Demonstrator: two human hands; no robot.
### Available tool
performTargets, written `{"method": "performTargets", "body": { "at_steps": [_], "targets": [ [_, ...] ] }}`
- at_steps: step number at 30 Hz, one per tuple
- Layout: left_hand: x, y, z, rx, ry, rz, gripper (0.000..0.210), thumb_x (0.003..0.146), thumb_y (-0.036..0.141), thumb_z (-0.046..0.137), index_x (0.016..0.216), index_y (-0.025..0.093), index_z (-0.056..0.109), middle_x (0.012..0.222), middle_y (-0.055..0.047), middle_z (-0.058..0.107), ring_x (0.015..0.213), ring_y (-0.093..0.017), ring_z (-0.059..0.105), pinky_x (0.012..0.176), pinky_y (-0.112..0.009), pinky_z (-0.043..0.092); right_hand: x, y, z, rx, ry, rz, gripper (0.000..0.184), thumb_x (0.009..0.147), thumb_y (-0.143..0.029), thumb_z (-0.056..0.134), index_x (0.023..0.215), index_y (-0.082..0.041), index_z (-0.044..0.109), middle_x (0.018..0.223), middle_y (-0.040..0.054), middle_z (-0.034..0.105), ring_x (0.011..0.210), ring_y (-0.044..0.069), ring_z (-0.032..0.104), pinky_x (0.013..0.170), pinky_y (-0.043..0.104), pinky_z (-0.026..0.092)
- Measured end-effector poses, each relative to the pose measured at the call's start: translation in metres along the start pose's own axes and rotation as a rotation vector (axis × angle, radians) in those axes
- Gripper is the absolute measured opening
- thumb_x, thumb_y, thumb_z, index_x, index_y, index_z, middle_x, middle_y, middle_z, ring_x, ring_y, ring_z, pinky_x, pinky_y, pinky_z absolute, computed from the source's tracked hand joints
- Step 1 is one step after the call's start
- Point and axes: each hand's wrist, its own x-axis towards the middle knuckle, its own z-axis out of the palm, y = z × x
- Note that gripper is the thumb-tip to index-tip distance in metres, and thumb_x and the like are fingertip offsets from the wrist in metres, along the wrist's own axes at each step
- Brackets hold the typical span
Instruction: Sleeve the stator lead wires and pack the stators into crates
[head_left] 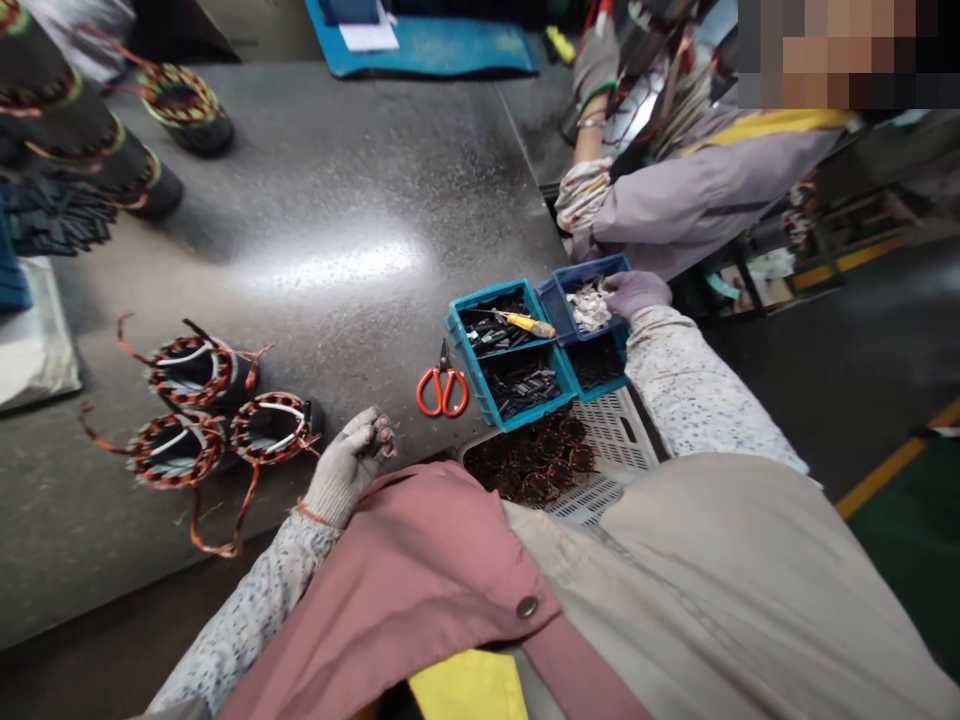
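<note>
My left hand [361, 448], in a pale knitted glove with bare fingertips, is curled closed above the bench's near edge; what its fingers hold, if anything, is too small to make out. My right hand [641, 293], in a greyish-purple glove, reaches over the edge of a dark blue bin [553, 308]. Its bent fingers close on small white pieces [591, 304] there, their tips partly hidden. Nearest my left hand are red-handled scissors [442, 390] and a group of three wire-wound stators [271, 428] with orange leads.
Teal bins [491, 400] of black pieces adjoin the blue bin, a yellow-handled screwdriver [531, 325] across one. Below sits a white crate [619, 425] of wound parts. More stators [187, 110] stand at the far left. A co-worker's gloved hand [598, 65] is at the upper right.
</note>
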Motion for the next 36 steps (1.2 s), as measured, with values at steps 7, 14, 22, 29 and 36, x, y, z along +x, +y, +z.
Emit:
{"method": "performTargets", "body": {
  "at_steps": [7, 14, 22, 29, 36],
  "targets": [
    [0.002, -0.005, 0.002, 0.005, -0.029, -0.020, 0.025, 0.072, 0.001, 0.058, 0.093, 0.013, 0.066, 0.077, -0.006, 0.069, 0.060, -0.014, 0.063, 0.056, -0.026, 0.054, -0.050, -0.083, 0.016, -0.186, -0.292, -0.552, 0.031, 0.094, -0.035, 0.054, 0.117, -0.025, 0.072, 0.116, 0.0088, 0.072, 0.103, 0.024, 0.066, 0.078, 0.030, 0.045],
    [-0.024, -0.021, -0.008, -0.002, -0.069, 0.018, 0.030, 0.062, 0.010, 0.071, 0.092, 0.014, 0.068, 0.080, -0.006, 0.071, 0.062, -0.013, 0.062, 0.058, -0.025, 0.051, -0.047, -0.149, 0.048, -0.555, -0.544, -0.807, 0.033, 0.088, -0.034, 0.059, 0.117, -0.022, 0.069, 0.114, 0.0149, 0.070, 0.101, 0.031, 0.067, 0.072, 0.034, 0.047],
    [-0.045, 0.002, -0.029, 0.624, -0.382, 0.242, 0.049, 0.072, 0.037, 0.072, 0.115, 0.014, 0.065, 0.116, -0.015, 0.070, 0.102, -0.025, 0.066, 0.094, -0.039, 0.050, -0.108, -0.124, -0.020, 0.464, -0.278, -0.258, 0.032, 0.075, -0.045, 0.063, 0.089, -0.016, 0.065, 0.080, 0.0119, 0.068, 0.076, 0.026, 0.065, 0.063, 0.035, 0.047],
    [-0.048, 0.052, -0.032, 0.995, -0.397, 0.628, 0.069, 0.068, 0.033, 0.079, 0.133, 0.021, 0.059, 0.131, -0.010, 0.064, 0.121, -0.032, 0.058, 0.108, -0.041, 0.040, -0.255, -0.229, 0.004, 1.465, -0.710, -0.091, 0.049, 0.057, -0.056, 0.079, 0.084, -0.020, 0.059, 0.058, -0.0028, 0.057, 0.045, 0.012, 0.050, 0.040, 0.023, 0.040],
    [-0.058, 0.073, -0.106, 0.757, -0.403, 0.498, 0.055, 0.065, 0.025, 0.081, 0.119, 0.023, 0.069, 0.090, -0.006, 0.074, 0.094, -0.031, 0.068, 0.091, -0.035, 0.048, -0.302, -0.303, 0.002, 1.199, -1.051, -0.204, 0.039, 0.069, -0.055, 0.073, 0.068, -0.019, 0.059, 0.047, -0.0033, 0.054, 0.036, 0.007, 0.040, 0.033, 0.019, 0.028]
  ]
}}
